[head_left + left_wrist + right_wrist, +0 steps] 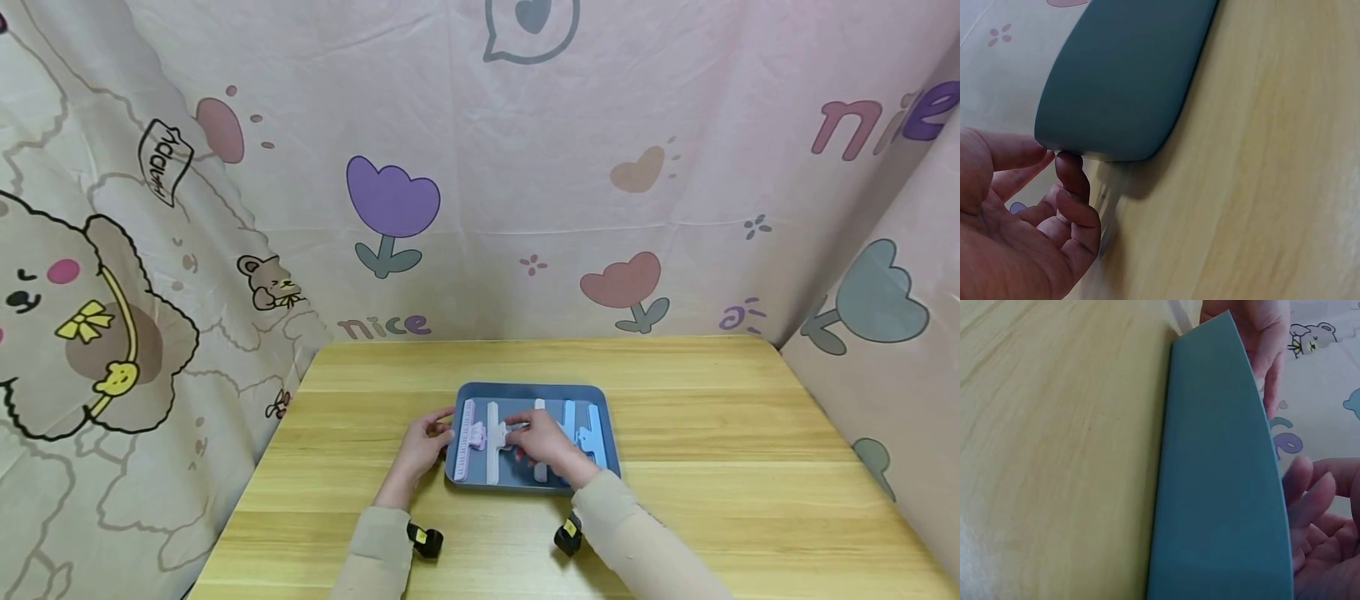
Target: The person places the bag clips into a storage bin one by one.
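A blue-grey tray [525, 489] lies on the table. In it, upright in the head view, is a row of bag clips: a lilac clip [465, 442] at the left, a white clip [492, 450] beside it, a second white clip [540, 475] and two blue clips, one of them a blue clip [595, 437] at the right end. My left hand [423, 446] pinches the tray's left edge between thumb and fingers. Over the tray, my right hand [543, 437] has its fingertips at the handle of the left white clip. From the right wrist, the tray's wall [1216, 475] hides that clip.
The wooden table [360, 392] extends around the tray on all sides. Behind it hangs a printed curtain [487, 167], with more printed cloth at the left and right. A black wrist camera [426, 542] sits by the left sleeve, another camera [568, 535] by the right.
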The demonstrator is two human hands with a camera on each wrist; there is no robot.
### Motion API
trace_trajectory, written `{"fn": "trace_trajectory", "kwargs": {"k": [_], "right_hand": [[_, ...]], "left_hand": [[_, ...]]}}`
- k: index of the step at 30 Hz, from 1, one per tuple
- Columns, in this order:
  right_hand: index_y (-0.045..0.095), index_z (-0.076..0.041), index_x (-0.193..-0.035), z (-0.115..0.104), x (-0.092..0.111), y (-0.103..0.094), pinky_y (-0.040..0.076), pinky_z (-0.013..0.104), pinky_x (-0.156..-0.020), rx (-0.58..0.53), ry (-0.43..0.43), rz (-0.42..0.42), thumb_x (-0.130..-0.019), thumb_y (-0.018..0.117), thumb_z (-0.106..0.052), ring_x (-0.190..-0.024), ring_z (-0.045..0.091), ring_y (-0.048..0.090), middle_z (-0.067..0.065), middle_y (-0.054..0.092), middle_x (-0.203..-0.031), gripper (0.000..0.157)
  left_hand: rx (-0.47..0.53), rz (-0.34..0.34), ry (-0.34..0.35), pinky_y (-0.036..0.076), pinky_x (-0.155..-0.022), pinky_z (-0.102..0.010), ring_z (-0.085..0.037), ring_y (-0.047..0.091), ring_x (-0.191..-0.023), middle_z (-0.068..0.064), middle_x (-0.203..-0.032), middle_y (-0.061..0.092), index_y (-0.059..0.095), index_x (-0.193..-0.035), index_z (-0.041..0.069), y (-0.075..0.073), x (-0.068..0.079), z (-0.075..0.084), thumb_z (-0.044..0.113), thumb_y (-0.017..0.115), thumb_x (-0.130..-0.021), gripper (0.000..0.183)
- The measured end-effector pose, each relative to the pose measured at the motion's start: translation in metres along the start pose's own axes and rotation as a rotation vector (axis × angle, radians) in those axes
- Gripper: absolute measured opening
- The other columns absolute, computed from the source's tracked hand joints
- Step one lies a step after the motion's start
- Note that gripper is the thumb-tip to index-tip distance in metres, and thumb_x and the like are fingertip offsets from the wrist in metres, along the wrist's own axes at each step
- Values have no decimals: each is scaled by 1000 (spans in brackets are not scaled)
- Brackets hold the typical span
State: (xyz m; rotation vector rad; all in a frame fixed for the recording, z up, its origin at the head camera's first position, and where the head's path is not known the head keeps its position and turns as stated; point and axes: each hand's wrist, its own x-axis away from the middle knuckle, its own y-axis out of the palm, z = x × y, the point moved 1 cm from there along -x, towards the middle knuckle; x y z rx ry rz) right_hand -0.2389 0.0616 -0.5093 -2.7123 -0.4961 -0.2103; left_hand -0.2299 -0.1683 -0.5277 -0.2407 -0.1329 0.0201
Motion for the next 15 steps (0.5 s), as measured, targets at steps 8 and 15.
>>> {"fn": "trace_trajectory", "kwargs": {"k": [8, 15], "right_hand": [[62, 2, -122, 1, 8, -9, 37, 26, -40, 19, -28, -8, -94, 62, -10, -51, 17, 50, 16, 64, -81, 31], [59, 4, -123, -3, 15, -21, 40, 27, -46, -36, -48, -8, -93, 62, -7, -56, 18, 51, 18, 63, -87, 32]], "left_hand": [[2, 2, 18, 48, -63, -30, -22, 54, -84, -13, -96, 58, 59, -132, 0, 1, 0, -1, -6, 60, -91, 42], [-4, 0, 28, 48, -62, -30, -22, 54, -83, -13, -95, 57, 59, -131, -2, 1, 0, 1, -7, 60, -90, 41]]}}
